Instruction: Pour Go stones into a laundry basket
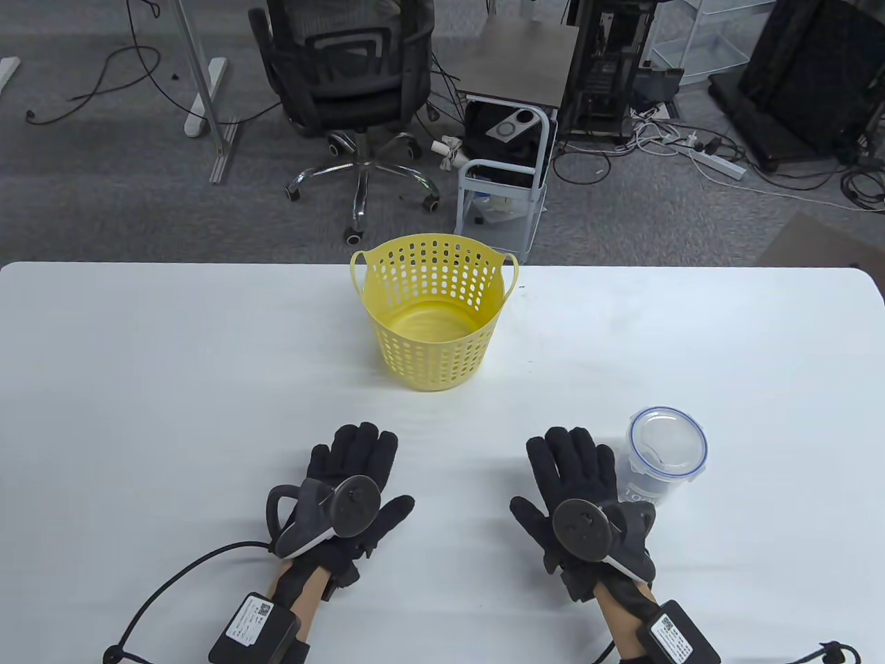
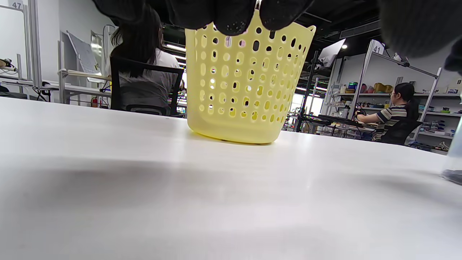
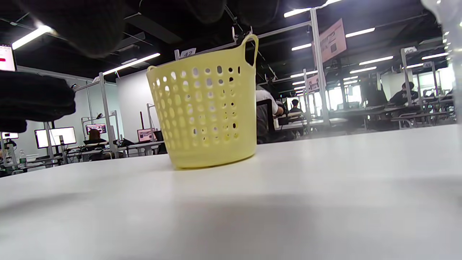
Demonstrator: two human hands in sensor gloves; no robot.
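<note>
Nothing looks poured yet: both the left hand (image 1: 349,477) and right hand (image 1: 574,484) lie flat with released grip near the table's (image 1: 138,387) front edge, the lidded jar (image 1: 664,456) just beside the right, the yellow basket (image 1: 434,311) empty toward the far edge.

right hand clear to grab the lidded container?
Probably yes. The right hand lies flat on the table, fingers extended, with the clear lidded container upright just to its right and nothing between them.

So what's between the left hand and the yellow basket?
Nothing: in the table view only bare white table separates the left hand from the yellow basket.
</note>
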